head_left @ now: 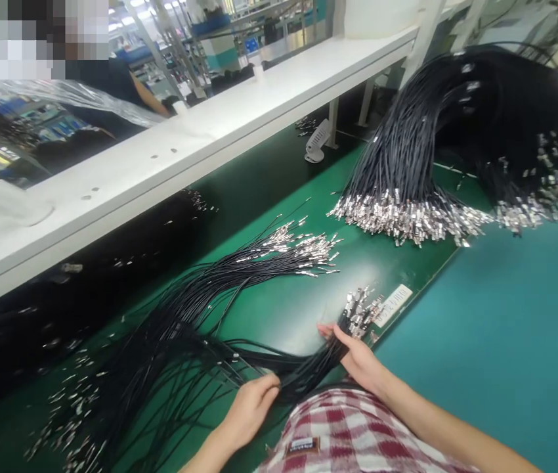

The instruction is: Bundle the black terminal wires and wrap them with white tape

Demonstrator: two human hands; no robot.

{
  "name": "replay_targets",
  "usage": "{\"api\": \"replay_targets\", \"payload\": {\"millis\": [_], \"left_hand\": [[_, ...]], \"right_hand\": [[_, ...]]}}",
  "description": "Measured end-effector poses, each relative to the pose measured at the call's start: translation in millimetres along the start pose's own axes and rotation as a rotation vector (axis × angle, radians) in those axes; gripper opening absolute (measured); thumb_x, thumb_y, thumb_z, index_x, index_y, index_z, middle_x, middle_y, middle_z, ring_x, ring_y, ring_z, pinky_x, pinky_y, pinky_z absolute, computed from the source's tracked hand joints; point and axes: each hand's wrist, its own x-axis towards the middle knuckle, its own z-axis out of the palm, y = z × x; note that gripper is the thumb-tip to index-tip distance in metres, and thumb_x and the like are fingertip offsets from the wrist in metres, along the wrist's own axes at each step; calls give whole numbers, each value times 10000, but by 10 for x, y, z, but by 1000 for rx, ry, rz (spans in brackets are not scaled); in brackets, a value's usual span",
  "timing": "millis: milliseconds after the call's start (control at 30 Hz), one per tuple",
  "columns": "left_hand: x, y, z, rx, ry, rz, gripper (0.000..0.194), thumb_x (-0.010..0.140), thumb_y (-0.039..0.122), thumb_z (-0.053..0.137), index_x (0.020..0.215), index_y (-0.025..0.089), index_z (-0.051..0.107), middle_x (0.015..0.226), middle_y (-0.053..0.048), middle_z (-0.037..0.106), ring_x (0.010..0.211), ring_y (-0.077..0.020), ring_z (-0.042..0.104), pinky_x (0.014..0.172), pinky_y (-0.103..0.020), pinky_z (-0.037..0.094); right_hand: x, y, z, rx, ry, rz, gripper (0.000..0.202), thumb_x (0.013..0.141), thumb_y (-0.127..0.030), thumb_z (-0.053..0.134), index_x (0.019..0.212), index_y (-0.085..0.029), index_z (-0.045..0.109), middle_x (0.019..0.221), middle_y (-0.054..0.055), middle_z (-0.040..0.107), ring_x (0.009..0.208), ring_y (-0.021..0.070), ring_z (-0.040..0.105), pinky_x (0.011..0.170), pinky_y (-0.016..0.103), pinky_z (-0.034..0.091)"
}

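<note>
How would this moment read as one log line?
right hand: holds wires near tips; left hand: at wires; large bundle: ahead, right

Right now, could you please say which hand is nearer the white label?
Right: the right hand is below-left of the white label, holding cables; the left hand is farther off that way.

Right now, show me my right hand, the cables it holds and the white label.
Right hand (359, 360), head view: middle of hand.
Cables (314, 369), head view: black strands.
White label (394, 305), head view: printed face.
</note>
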Motion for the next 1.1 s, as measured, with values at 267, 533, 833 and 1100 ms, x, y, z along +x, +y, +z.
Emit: {"api": "replay_targets", "payload": {"millis": [267,533,833,1100], "left_hand": [[1262,14,-963,492,263,160,240,971,268,436,913,182,653,929,-74,651,925,-198,591,844,-306,438],[2434,-340,-1575,690,295,-74,104,828,77,600,877,149,657,939,-105,684,936,-246,634,847,-340,475],[2011,-434,-1719,595,389,-42,173,910,280,562,970,217,711,1050,-57,723,977,-232,653,859,-315,483],[1452,-26,-1513,52,449,136,326,868,461,566,826,173,715,823,-56,710,796,-197,625,775,-302,479]], "right_hand": [[140,82,-50,31,49,81,360,610,-450,871,726,-203,637,575,-45,541,601,142,556,643,293,492],[250,69,-66,45,97,115,375,579,-451,888,719,-187,662,589,-23,564,618,146,578,617,283,497],[260,-22,-20,70,96,168,348,571,-388,903,697,-173,661,590,-19,569,623,143,582,636,270,508],[155,-57,57,43,36,84,392,618,-368,879,933,-196,723,592,-38,552,588,125,533,589,249,475]]}}
